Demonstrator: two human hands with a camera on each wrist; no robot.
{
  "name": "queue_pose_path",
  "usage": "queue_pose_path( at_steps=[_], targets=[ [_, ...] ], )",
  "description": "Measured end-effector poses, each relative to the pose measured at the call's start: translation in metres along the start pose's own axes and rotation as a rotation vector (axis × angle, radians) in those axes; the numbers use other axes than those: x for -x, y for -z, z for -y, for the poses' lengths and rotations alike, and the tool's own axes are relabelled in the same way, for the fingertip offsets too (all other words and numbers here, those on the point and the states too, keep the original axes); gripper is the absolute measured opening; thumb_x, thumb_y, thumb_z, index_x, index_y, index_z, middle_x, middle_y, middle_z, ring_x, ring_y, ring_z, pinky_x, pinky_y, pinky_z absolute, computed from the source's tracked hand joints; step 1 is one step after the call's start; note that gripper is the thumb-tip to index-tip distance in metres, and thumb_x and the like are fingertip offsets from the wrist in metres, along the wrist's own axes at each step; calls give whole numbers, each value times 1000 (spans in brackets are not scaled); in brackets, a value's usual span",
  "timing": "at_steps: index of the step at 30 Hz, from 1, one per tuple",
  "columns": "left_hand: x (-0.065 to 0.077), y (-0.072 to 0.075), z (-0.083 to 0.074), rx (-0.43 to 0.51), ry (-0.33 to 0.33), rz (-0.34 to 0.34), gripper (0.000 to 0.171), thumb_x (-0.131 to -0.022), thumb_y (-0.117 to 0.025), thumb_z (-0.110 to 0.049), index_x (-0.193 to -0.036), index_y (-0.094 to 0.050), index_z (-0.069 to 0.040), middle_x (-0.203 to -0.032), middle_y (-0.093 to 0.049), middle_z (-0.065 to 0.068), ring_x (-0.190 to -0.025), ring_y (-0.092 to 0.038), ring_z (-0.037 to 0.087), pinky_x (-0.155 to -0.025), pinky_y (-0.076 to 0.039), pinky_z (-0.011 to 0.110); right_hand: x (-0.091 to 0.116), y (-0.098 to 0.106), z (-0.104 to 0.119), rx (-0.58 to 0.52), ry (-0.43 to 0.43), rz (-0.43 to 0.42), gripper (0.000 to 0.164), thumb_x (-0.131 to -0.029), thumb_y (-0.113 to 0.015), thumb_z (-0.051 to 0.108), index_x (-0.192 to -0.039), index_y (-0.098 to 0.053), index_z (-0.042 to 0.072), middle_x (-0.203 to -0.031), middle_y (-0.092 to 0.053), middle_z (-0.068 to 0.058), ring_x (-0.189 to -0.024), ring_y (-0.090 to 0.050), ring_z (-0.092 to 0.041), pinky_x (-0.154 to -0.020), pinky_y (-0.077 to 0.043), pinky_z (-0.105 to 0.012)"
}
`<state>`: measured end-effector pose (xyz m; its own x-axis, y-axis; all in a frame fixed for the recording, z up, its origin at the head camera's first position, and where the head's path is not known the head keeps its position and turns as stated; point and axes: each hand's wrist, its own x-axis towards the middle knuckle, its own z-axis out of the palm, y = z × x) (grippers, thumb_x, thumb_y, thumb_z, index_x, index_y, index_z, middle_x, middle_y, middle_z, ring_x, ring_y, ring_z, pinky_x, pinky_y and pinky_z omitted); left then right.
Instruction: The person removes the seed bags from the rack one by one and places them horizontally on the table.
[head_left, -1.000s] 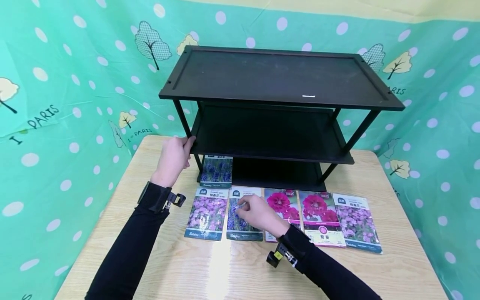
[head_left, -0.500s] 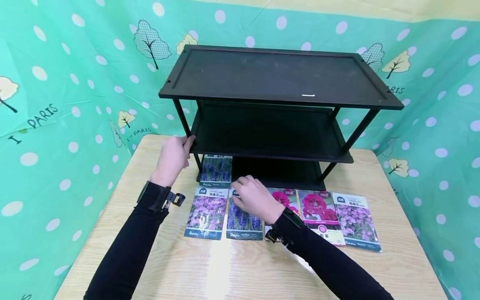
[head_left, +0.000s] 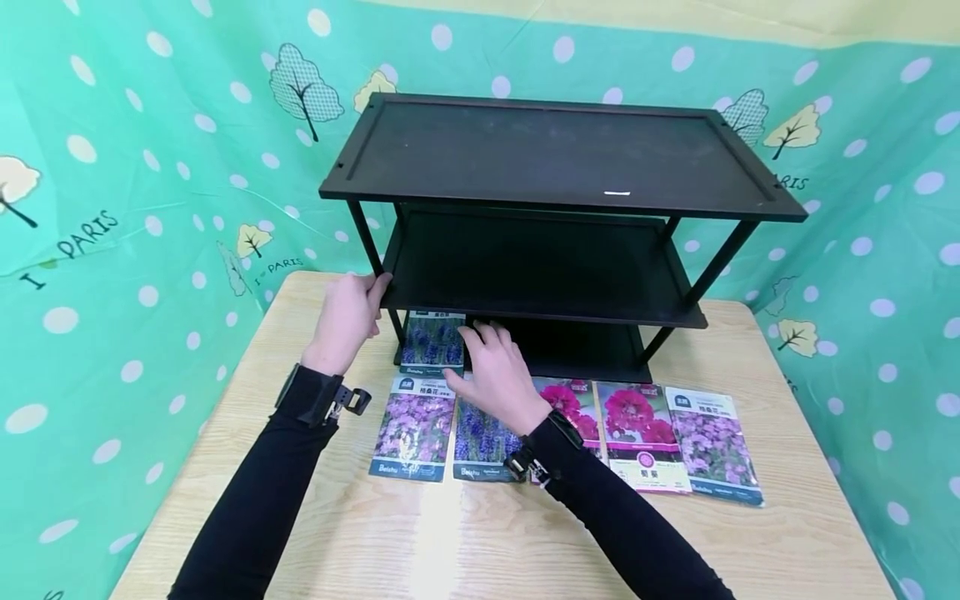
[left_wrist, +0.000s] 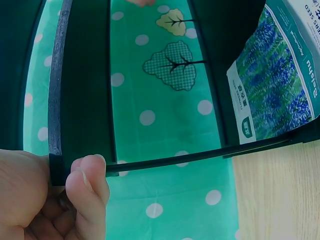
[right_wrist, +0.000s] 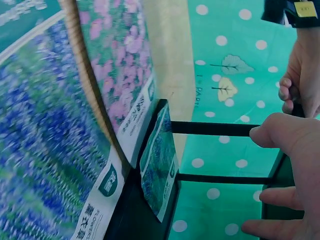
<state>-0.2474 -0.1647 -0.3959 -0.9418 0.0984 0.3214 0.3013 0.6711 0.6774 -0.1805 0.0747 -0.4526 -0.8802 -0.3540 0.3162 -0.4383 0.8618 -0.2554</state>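
Note:
My left hand [head_left: 342,321] grips the left front corner of the middle tier of a black three-tier shelf rack [head_left: 540,158], by its post. In the left wrist view the thumb and curled fingers [left_wrist: 87,185] close round the tier's corner. My right hand [head_left: 501,375], fingers spread and holding nothing, is at the front of the bottom tier, above the top of a blue-flower seed packet [head_left: 480,450]. Another blue-flower seed packet [head_left: 432,343] lies at the left end of the bottom tier, just left of the right fingertips. The right wrist view shows the thumb and fingers apart.
In the row before the rack lie a pale-pink-flower packet [head_left: 412,429] at left, two magenta-flower packets [head_left: 637,417], one partly hidden by the right wrist, and another pale-pink-flower packet [head_left: 712,442] at right. A wooden table [head_left: 360,533] carries everything; a green patterned cloth [head_left: 150,208] hangs behind.
My right hand has moved forward from over the blue-flower packet in the row to the bottom tier's front, and its fingers have spread. The left hand stays on the rack; the packets have not visibly moved.

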Motion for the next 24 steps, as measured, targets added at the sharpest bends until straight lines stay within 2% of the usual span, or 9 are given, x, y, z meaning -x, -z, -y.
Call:
queue_pose_path(
  at_steps=[12, 16, 21, 24],
  targets=[
    [1, -1, -1, -7, 20, 14, 53, -112, -45, -32, -67, -56, -7, -56, -54, 8, -39, -57, 18, -42, -49, 32, -6, -17, -1, -56, -201, 100, 80, -92, -74, 50, -152, -47, 4, -142, -57, -22, -124, -58, -42, -103, -52, -52],
    [0, -1, -1, -11, 22, 14, 53, -112, -45, -32, -66, -56, -8, -57, -55, 8, -39, -57, 18, -41, -49, 32, -6, -23, -3, -6, -201, 121, 83, -91, -74, 53, -153, -46, 6, -148, -53, -22, -129, -55, -42, -103, -51, -55],
    [0, 0, -2, -15, 20, 14, 53, -112, -45, -30, -66, -56, -8, -57, -55, 9, -38, -57, 19, -41, -49, 32, -5, -30, -2, 42, -164, 144, 94, -87, -73, 62, -158, -40, 10, -158, -42, -24, -143, -43, -49, -113, -42, -62],
    [0, 0, -2, -20, 21, 16, 53, -112, -45, -30, -66, -57, -8, -57, -55, 9, -38, -57, 19, -41, -48, 32, -3, -35, 1, 35, -173, 169, 99, -86, -72, 68, -159, -36, 11, -161, -36, -26, -147, -36, -51, -117, -37, -64]
  ],
)
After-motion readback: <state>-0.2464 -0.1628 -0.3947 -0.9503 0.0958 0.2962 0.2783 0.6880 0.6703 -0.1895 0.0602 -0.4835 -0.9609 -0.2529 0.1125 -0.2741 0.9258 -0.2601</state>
